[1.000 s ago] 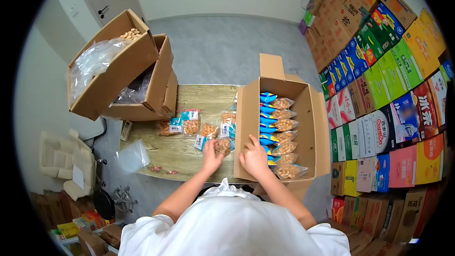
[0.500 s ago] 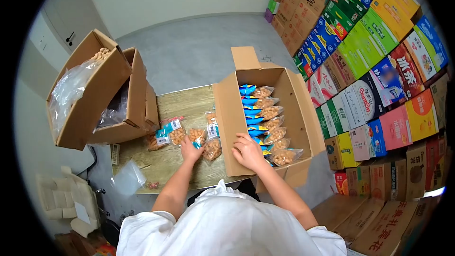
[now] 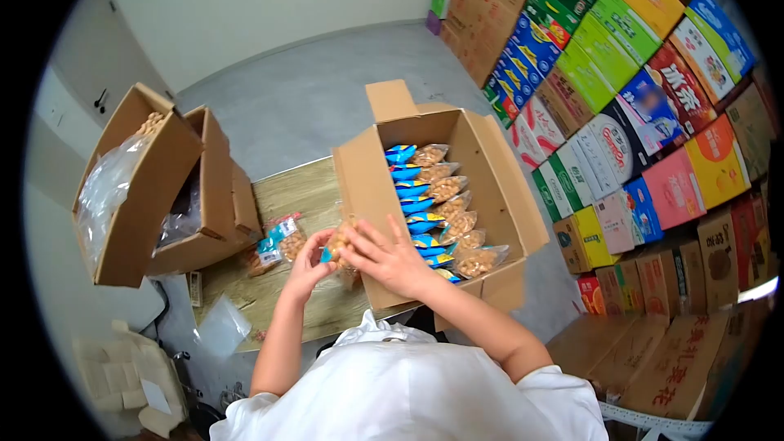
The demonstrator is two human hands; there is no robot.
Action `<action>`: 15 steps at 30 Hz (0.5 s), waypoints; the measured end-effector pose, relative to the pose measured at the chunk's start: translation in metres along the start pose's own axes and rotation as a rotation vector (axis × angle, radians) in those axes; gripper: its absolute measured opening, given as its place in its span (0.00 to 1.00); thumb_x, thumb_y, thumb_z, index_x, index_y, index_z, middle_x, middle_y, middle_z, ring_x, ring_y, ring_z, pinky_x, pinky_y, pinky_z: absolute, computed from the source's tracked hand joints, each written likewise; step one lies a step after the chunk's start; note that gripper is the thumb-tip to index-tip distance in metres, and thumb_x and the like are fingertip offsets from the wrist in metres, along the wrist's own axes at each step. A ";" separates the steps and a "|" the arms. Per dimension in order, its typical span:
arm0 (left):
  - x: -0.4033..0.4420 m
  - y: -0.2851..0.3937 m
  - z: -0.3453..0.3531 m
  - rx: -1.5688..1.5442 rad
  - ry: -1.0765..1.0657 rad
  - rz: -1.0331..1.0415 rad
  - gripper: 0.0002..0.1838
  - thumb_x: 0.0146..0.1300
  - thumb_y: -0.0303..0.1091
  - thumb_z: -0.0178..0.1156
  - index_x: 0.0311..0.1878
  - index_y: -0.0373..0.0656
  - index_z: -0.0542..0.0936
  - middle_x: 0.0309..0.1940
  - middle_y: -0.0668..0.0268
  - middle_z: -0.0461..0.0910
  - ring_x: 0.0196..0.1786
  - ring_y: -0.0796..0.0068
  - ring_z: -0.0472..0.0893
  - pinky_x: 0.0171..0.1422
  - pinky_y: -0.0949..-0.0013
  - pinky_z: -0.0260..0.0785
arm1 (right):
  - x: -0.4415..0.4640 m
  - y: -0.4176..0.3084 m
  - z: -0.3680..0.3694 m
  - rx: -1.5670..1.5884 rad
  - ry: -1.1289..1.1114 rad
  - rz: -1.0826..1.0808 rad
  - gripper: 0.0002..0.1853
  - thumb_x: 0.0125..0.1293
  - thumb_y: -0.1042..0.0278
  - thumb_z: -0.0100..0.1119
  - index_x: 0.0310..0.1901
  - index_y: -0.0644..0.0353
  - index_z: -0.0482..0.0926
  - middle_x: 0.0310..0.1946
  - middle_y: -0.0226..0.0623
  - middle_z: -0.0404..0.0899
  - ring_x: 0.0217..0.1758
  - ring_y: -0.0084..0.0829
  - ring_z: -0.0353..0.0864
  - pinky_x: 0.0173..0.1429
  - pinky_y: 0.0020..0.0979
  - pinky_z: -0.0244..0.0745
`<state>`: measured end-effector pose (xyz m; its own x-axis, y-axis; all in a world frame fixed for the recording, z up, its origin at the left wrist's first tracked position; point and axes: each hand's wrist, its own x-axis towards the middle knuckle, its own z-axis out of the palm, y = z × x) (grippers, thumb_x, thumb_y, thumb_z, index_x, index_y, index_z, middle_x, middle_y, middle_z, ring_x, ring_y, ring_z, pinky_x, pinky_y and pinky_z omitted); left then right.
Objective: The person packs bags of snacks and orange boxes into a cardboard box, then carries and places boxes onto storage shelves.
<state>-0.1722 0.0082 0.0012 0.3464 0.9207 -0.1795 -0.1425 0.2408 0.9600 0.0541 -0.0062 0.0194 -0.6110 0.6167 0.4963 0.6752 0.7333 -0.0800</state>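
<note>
My left hand (image 3: pixel 307 269) grips a clear bag of peanuts (image 3: pixel 340 242) with a blue label, lifted a little over the table. Fingers stretched and apart, my right hand (image 3: pixel 395 263) reaches across to that bag; its fingertips overlap the bag's right side, and I cannot tell how firmly they touch. Just right of my hands stands an open cardboard box (image 3: pixel 359 196). Inside it, several nut bags (image 3: pixel 447 189) with blue tops lie in an overlapping row along the left side. More labelled bags (image 3: pixel 287 242) rest on the table left of my hands.
The wooden table (image 3: pixel 304 188) carries two stacked open cartons (image 3: pixel 151 196) at its left, the upper one tilted and holding loose peanuts and plastic. Clear plastic bags (image 3: pixel 222 325) lie at the near left edge. A wall of stacked product boxes (image 3: pixel 621 155) rises on the right.
My left hand has picked up a peanut bag from the table. My right hand has left the box's near edge and moved left to the bag. The view has shifted slightly.
</note>
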 end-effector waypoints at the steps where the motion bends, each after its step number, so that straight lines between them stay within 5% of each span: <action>1: 0.003 0.006 0.011 0.054 -0.074 0.009 0.36 0.48 0.28 0.62 0.64 0.39 0.66 0.58 0.64 0.69 0.62 0.68 0.70 0.65 0.68 0.62 | 0.006 -0.003 -0.007 -0.015 -0.003 0.021 0.29 0.58 0.66 0.58 0.64 0.48 0.69 0.65 0.38 0.67 0.74 0.38 0.59 0.71 0.63 0.49; 3: 0.008 0.007 0.032 0.127 -0.117 0.099 0.36 0.47 0.27 0.64 0.64 0.37 0.66 0.57 0.61 0.69 0.61 0.65 0.70 0.64 0.65 0.64 | 0.014 -0.011 -0.026 -0.105 0.088 0.093 0.25 0.62 0.63 0.54 0.63 0.45 0.71 0.62 0.32 0.70 0.74 0.39 0.59 0.71 0.70 0.40; 5: 0.002 0.027 0.056 0.430 -0.152 0.323 0.38 0.48 0.30 0.66 0.64 0.35 0.65 0.57 0.59 0.70 0.61 0.65 0.70 0.65 0.63 0.63 | 0.018 -0.010 -0.048 -0.127 0.120 0.137 0.23 0.59 0.64 0.55 0.58 0.48 0.74 0.57 0.32 0.74 0.70 0.38 0.65 0.69 0.71 0.43; 8: 0.004 0.022 0.069 0.425 -0.174 0.307 0.39 0.51 0.34 0.67 0.67 0.35 0.63 0.56 0.57 0.72 0.60 0.65 0.72 0.65 0.64 0.63 | 0.008 0.006 -0.069 -0.123 0.009 0.203 0.18 0.55 0.68 0.54 0.50 0.55 0.78 0.49 0.32 0.79 0.58 0.35 0.75 0.65 0.56 0.60; 13: 0.007 0.005 0.090 0.130 -0.147 0.182 0.28 0.59 0.34 0.62 0.63 0.38 0.70 0.56 0.59 0.75 0.61 0.66 0.74 0.62 0.64 0.66 | -0.043 0.055 -0.080 -0.089 0.009 0.491 0.26 0.44 0.77 0.62 0.50 0.55 0.79 0.49 0.33 0.80 0.53 0.36 0.77 0.56 0.39 0.68; 15: 0.005 0.001 0.097 0.190 -0.111 0.220 0.23 0.61 0.33 0.61 0.58 0.37 0.73 0.54 0.58 0.77 0.59 0.66 0.76 0.59 0.64 0.68 | -0.062 0.076 -0.084 -0.046 0.124 0.603 0.21 0.50 0.75 0.61 0.49 0.54 0.77 0.47 0.32 0.79 0.52 0.36 0.76 0.54 0.40 0.68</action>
<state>-0.0806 -0.0166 0.0222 0.4275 0.9026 0.0518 -0.0535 -0.0320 0.9981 0.1784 -0.0128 0.0548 -0.0656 0.8789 0.4725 0.9057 0.2512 -0.3414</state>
